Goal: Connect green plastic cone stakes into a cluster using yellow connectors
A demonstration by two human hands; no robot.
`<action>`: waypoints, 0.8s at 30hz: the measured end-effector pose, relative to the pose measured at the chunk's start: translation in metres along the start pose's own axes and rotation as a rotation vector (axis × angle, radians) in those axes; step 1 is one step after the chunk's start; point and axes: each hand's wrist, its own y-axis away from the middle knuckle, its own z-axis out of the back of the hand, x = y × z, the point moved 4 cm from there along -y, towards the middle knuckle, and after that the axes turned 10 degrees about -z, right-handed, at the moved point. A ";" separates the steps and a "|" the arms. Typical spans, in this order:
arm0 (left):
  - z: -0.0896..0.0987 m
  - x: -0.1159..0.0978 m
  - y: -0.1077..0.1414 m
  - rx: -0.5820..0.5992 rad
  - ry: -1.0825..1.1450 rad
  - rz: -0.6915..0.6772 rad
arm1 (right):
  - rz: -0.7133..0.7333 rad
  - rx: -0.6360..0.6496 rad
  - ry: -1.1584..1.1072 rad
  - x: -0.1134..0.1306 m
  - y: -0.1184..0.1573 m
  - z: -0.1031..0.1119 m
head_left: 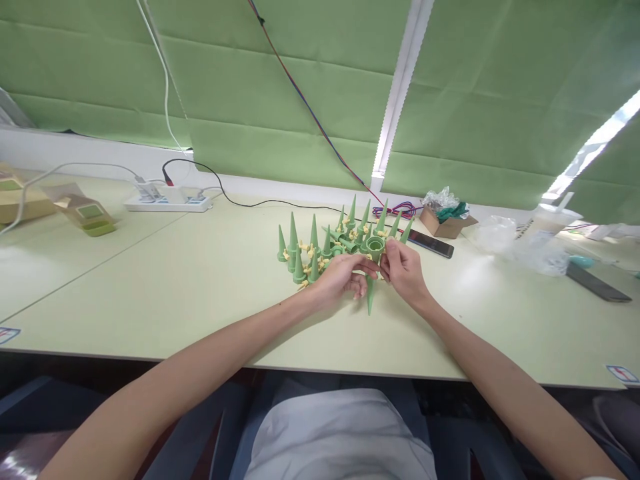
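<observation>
Cone (pixel 375 253), green, hollow, round-mouthed, upturned, tapering to a point

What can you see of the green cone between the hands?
The green cone looks like plastic, with a hollow, ringed wide end open toward the camera and a tapering tip pointing down in the picture. The left hand crosses and hides its middle; the right hand is at its side, exact grip unclear. Similar cones stand behind.

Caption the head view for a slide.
Left hand and right hand meet at a tip-down green cone, beside other green cones on a pale table.
</observation>
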 end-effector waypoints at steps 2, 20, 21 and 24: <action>0.001 0.005 -0.001 0.009 0.077 0.069 | 0.030 0.024 0.029 0.001 0.001 -0.001; -0.002 -0.002 0.006 0.177 -0.225 -0.156 | 0.124 0.082 0.179 0.014 0.001 -0.002; -0.003 -0.003 0.007 0.176 -0.244 -0.158 | 0.123 0.090 0.176 0.014 0.001 -0.001; -0.004 -0.006 0.009 0.164 -0.297 -0.159 | 0.106 0.112 0.179 0.013 0.001 -0.002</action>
